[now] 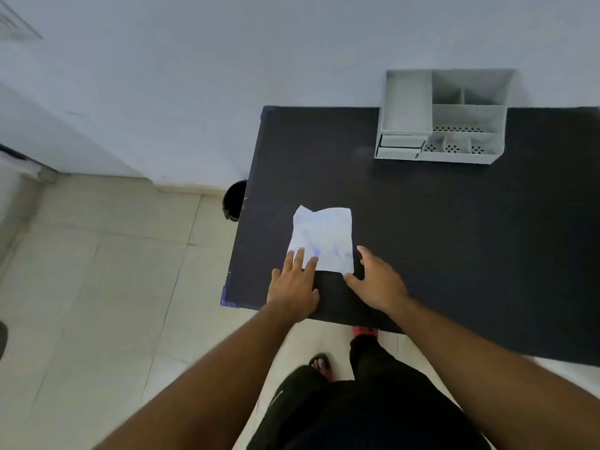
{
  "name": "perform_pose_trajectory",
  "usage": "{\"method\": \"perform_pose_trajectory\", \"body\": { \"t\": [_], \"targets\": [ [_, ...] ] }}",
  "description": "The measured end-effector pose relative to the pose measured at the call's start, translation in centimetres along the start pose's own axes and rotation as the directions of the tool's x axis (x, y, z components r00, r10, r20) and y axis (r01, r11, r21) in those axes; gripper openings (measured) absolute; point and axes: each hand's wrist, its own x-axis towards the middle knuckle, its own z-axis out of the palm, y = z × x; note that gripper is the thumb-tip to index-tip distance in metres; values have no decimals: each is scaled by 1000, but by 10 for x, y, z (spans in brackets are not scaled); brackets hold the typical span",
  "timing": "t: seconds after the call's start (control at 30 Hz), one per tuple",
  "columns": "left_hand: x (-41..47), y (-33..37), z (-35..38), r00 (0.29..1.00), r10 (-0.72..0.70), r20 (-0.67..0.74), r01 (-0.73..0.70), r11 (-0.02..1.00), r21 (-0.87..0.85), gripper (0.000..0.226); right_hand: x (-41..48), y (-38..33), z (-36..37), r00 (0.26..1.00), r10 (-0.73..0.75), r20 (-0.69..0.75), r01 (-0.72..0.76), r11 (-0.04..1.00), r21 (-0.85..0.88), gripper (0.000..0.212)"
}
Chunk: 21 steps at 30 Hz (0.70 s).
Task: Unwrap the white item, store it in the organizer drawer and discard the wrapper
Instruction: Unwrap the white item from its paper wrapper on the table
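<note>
A crumpled white wrapper with faint blue print lies flat near the left front of the black table; what it holds is hidden. My left hand rests with spread fingers on the wrapper's near left corner. My right hand is open beside the near right corner, its thumb touching the edge. A grey desk organizer with open compartments and small drawers at its lower left stands at the back of the table; the drawers look closed.
A black round bin stands on the tiled floor just left of the table. A wall runs behind the table. My legs and sandalled feet are below the table's front edge.
</note>
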Motion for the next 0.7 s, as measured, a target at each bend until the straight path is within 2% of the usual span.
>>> {"method": "perform_pose_trajectory", "body": {
  "t": [0.13, 0.2, 0.37, 0.53, 0.63, 0.7],
  "targets": [
    [18, 5, 2, 999, -47, 24, 48, 999, -12, 72, 27, 0, -1, 992, 72, 100, -88, 983, 162, 79],
    [27, 8, 3, 999, -41, 22, 42, 999, -11, 72, 42, -2, 0, 986, 131, 107, -151, 965, 216, 80],
    [43, 1, 4, 999, -27, -34, 28, 999, 38, 68, 63, -7, 8, 977, 202, 69, -213, 923, 319, 59],
    [60, -18, 3, 998, 34, -44, -32, 999, 42, 71, 72, -20, 20, 933, 340, 116, -348, 770, 535, 31],
    [63, -27, -3, 993, 102, -59, -103, 995, -4, 67, 73, -28, 23, 922, 374, 102, -349, 686, 638, 25],
    [61, -34, -9, 982, 161, -101, -170, 982, -86, 61, 73, -37, 19, 913, 391, 117, -345, 589, 731, 22]
  ]
}}
